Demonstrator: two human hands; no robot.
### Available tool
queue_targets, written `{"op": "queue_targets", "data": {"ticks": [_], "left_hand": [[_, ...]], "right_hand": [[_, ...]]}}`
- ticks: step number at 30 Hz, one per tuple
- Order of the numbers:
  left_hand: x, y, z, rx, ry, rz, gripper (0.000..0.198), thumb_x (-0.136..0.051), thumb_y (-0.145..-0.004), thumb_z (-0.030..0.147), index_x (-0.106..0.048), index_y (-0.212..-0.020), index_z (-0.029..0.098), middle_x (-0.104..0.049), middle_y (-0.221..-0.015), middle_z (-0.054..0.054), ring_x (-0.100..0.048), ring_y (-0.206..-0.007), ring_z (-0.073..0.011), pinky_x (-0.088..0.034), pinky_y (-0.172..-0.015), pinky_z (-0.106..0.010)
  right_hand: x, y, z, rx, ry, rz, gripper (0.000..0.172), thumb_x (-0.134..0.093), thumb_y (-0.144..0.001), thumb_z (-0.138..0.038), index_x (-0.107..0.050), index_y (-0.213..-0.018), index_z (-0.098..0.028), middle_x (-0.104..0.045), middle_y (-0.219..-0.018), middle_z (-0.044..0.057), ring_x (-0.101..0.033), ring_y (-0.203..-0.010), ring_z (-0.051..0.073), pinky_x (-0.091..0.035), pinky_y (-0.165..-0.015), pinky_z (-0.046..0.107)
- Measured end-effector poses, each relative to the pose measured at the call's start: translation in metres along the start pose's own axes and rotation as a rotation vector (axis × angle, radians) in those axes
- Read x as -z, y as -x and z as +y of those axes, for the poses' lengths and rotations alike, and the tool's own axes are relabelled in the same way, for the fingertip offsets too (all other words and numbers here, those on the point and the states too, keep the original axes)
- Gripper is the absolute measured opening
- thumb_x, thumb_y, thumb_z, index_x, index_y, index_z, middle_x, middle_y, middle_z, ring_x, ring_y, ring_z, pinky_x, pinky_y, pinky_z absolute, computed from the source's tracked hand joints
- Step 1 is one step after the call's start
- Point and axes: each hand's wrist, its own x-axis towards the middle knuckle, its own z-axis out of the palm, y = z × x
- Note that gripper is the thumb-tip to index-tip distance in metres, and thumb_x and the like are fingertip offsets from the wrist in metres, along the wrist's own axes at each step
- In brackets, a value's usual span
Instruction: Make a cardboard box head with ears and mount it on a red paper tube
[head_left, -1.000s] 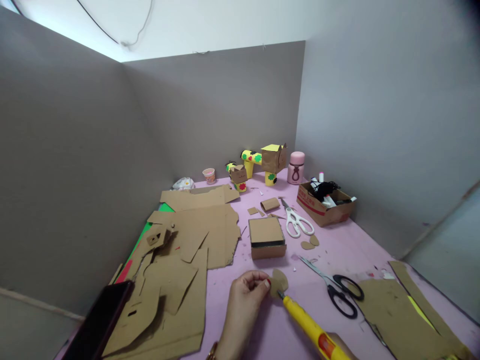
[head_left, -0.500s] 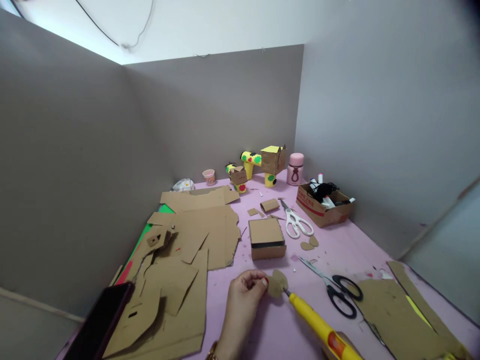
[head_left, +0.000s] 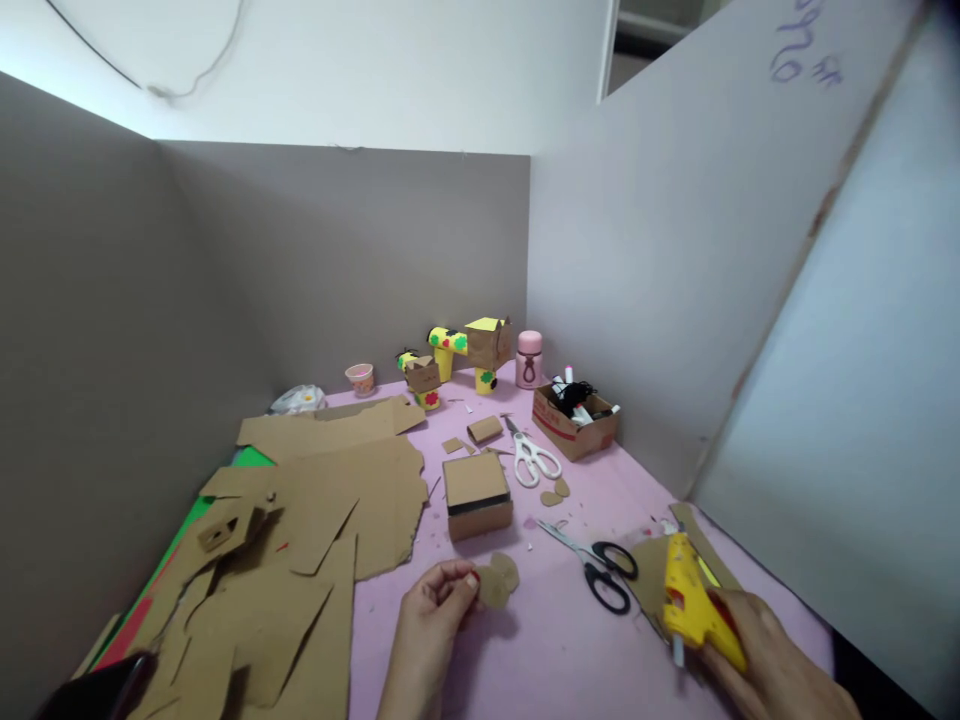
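Between the thumb and fingers of my left hand (head_left: pixel 433 622) are small rounded cardboard pieces (head_left: pixel 496 586), held a little above the pink table top. They overlap; whether they are joined I cannot tell. My right hand (head_left: pixel 761 645) grips a yellow glue gun (head_left: pixel 694 608) at the right, over a cardboard sheet, with a glue stick poking out of its near end. Between the hands lie black-handled scissors (head_left: pixel 600 570), blades partly apart. Beyond my left hand stands a small cardboard box (head_left: pixel 478 495), and two oval cardboard cutouts (head_left: pixel 556 493) rest to its right.
Large cut cardboard sheets (head_left: pixel 375 500) cover the left side, with a dark phone (head_left: pixel 97 690) at the near corner. White-handled scissors (head_left: pixel 534 460), a box of markers (head_left: pixel 574 430), a pink bottle (head_left: pixel 529 360) and yellow cardboard animals (head_left: pixel 450 342) stand farther back. Grey partitions enclose the table.
The glue gun has moved away from the cardboard pieces to the right and turned, its tip now pointing away from me. My left hand keeps its pinch. The view has swung right.
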Motion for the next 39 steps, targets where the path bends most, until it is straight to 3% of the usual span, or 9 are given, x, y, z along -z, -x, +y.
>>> {"op": "queue_targets", "data": {"ticks": [7, 13, 16, 18, 23, 26, 30, 33, 39], "left_hand": [[0.003, 0.001, 0.004, -0.019, 0.019, 0.003, 0.033, -0.078, -0.054, 0.037, -0.066, -0.075, 0.014, -0.066, -0.057, 0.0, -0.057, -0.051, -0.0125, -0.039, -0.05, -0.02], [0.011, -0.003, 0.004, -0.004, 0.054, -0.008, 0.035, -0.08, -0.052, 0.034, -0.065, -0.076, 0.014, -0.066, -0.056, 0.001, -0.055, -0.049, -0.01, -0.038, -0.05, -0.018], [0.015, -0.004, 0.004, -0.019, 0.057, 0.01, 0.038, -0.082, -0.049, 0.034, -0.065, -0.076, 0.014, -0.066, -0.056, 0.0, -0.056, -0.05, -0.0112, -0.039, -0.051, -0.019], [0.018, -0.005, 0.007, -0.035, 0.059, 0.027, 0.04, -0.083, -0.047, 0.034, -0.066, -0.077, 0.014, -0.067, -0.058, -0.001, -0.058, -0.052, -0.0123, -0.04, -0.051, -0.02], [0.026, -0.004, 0.037, -0.173, 0.025, 0.083, 0.038, -0.08, -0.052, 0.034, -0.068, -0.081, 0.014, -0.07, -0.069, -0.004, -0.062, -0.062, -0.0161, -0.044, -0.057, -0.023], [0.026, -0.009, 0.062, -0.305, -0.01, 0.085, 0.029, -0.075, -0.06, 0.03, -0.068, -0.083, 0.014, -0.072, -0.077, -0.006, -0.063, -0.072, -0.0176, -0.046, -0.064, -0.025], [0.02, -0.027, 0.077, -0.381, -0.014, 0.033, 0.022, -0.071, -0.066, 0.027, -0.066, -0.085, 0.015, -0.071, -0.076, -0.003, -0.063, -0.073, -0.0163, -0.046, -0.073, -0.026], [0.019, -0.039, 0.074, -0.392, -0.003, 0.034, 0.02, -0.069, -0.069, 0.026, -0.065, -0.086, 0.016, -0.071, -0.077, -0.003, -0.062, -0.074, -0.0159, -0.046, -0.073, -0.026], [0.025, -0.05, 0.067, -0.388, 0.003, 0.046, 0.021, -0.07, -0.068, 0.026, -0.066, -0.086, 0.015, -0.07, -0.077, -0.004, -0.062, -0.072, -0.0164, -0.046, -0.068, -0.025]], "right_hand": [[-0.008, 0.0, -0.011, 0.045, 0.071, 0.014, 0.038, -0.045, -0.085, -0.04, -0.05, -0.115, -0.019, -0.059, -0.118, 0.016, -0.062, -0.103, 0.031, -0.056, -0.072, 0.043], [0.009, -0.009, -0.012, 0.106, 0.023, -0.005, 0.043, -0.052, -0.078, -0.049, -0.062, -0.107, -0.02, -0.059, -0.119, 0.016, -0.059, -0.106, 0.033, -0.05, -0.086, 0.047], [0.021, -0.025, -0.049, 0.222, -0.074, -0.018, 0.039, -0.05, -0.081, -0.045, -0.06, -0.11, -0.022, -0.058, -0.121, 0.014, -0.057, -0.11, 0.032, -0.047, -0.09, 0.044], [0.025, -0.038, -0.089, 0.296, -0.145, -0.12, 0.031, -0.048, -0.084, -0.041, -0.061, -0.106, -0.025, -0.062, -0.111, 0.01, -0.06, -0.102, 0.028, -0.047, -0.088, 0.041], [0.016, -0.084, -0.167, 0.438, -0.375, -0.268, 0.026, -0.044, -0.087, -0.031, -0.057, -0.108, -0.021, -0.058, -0.111, 0.01, -0.057, -0.098, 0.025, -0.045, -0.084, 0.04], [0.0, -0.118, -0.179, 0.528, -0.432, -0.369, 0.059, -0.064, -0.073, -0.03, -0.045, -0.128, -0.024, -0.046, -0.131, 0.009, -0.047, -0.117, 0.025, -0.042, -0.093, 0.037], [-0.024, -0.155, -0.181, 0.567, -0.43, -0.512, 0.113, -0.08, -0.05, -0.029, -0.019, -0.145, -0.019, -0.019, -0.151, 0.014, -0.016, -0.138, 0.031, -0.02, -0.11, 0.042], [-0.039, -0.167, -0.187, 0.553, -0.419, -0.586, 0.128, -0.082, -0.044, -0.026, -0.006, -0.147, -0.015, -0.008, -0.154, 0.018, -0.005, -0.14, 0.031, -0.012, -0.112, 0.043], [-0.054, -0.165, -0.193, 0.534, -0.486, -0.623, 0.137, -0.082, -0.043, -0.023, 0.009, -0.146, -0.014, -0.007, -0.154, 0.019, -0.007, -0.14, 0.03, -0.013, -0.111, 0.042]]}}
